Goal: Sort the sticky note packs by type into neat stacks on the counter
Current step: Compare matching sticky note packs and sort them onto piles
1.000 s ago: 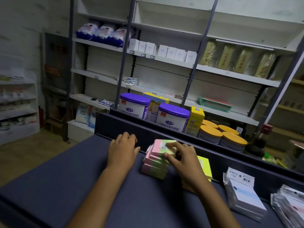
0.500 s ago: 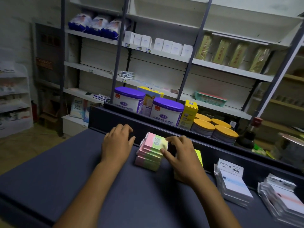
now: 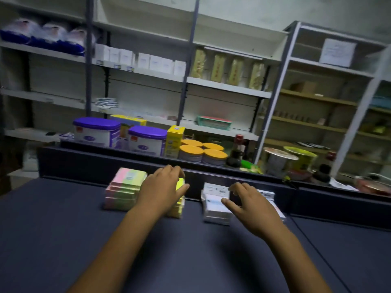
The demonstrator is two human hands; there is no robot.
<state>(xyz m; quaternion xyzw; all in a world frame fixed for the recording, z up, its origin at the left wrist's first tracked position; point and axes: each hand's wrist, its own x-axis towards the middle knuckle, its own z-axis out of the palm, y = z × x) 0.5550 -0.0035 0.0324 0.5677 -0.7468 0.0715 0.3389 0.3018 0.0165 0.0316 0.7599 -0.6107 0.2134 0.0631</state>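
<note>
A stack of pink-and-green sticky note packs (image 3: pixel 123 188) stands near the counter's back wall. Right beside it is a yellow stack (image 3: pixel 180 203), mostly covered by my left hand (image 3: pixel 164 188), whose fingers curl over the far edge while the thumb lies on the right side. Further right sits a stack of white-wrapped packs (image 3: pixel 213 208). My right hand (image 3: pixel 251 205) spreads over it, thumb tip touching the top pack, fingers bent above the back edge. More white packs (image 3: pixel 268 195) peek out behind that hand.
The dark counter (image 3: pixel 63 229) has a raised back wall (image 3: pixel 84 163). Behind it stand purple-lidded tins (image 3: pixel 96 132), a yellow box (image 3: pixel 174 140), orange-lidded tubs (image 3: pixel 191 153) and bottles (image 3: pixel 238 151). Shelving fills the background.
Both hands left the pink-and-green stack and moved right. The left hand now covers the yellow stack and the right hand is over the white packs. The camera view also swung right.
</note>
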